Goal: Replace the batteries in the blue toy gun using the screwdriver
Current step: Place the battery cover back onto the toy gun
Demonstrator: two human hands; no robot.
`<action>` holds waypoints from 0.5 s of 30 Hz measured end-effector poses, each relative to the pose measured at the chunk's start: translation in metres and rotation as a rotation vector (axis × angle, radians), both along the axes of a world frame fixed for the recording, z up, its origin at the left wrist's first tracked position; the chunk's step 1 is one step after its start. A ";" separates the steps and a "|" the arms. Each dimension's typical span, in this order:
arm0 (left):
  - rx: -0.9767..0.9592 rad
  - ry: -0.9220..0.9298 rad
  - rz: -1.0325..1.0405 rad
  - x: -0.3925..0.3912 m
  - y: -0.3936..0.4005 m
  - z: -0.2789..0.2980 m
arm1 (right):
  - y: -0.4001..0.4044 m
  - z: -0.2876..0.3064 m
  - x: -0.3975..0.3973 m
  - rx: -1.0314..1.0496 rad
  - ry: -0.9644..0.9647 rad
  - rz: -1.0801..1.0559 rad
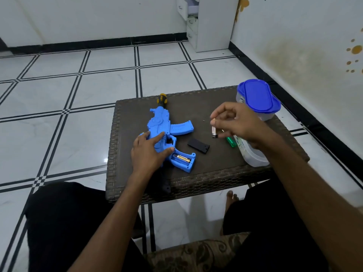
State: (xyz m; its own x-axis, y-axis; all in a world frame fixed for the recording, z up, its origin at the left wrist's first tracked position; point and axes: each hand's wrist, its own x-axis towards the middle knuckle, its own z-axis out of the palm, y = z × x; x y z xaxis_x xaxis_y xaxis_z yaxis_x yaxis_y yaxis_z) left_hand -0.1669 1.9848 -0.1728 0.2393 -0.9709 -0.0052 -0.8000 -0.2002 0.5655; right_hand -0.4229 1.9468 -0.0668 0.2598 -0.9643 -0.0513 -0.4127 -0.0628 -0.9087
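Head view: blue toy gun [163, 134] lay near table [196, 181] left edge, battery compartment [182, 159] open, one battery inside. Left hand [149, 152] rested flat on gun, fingers straight. Right hand [233, 122] pinched white battery [213, 130]. Gun likely light, rigid plastic; steady by body. No legible writing.

One head-worn camera looks forward and down, close over the table [196, 181].

floor [59, 91]: white tiles, black lines | wall [294, 46]: white, stained | table [216, 173]: dark woven | drawer cabinet [208, 26]: white
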 end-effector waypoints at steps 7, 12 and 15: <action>0.008 -0.032 -0.011 0.001 0.001 -0.001 | 0.011 -0.042 0.042 0.069 0.050 0.115; 0.020 -0.081 -0.039 0.003 -0.001 -0.002 | 0.015 -0.059 0.054 0.121 -0.001 0.121; 0.015 -0.091 -0.047 0.004 -0.001 -0.003 | 0.019 -0.062 0.060 0.131 -0.010 0.130</action>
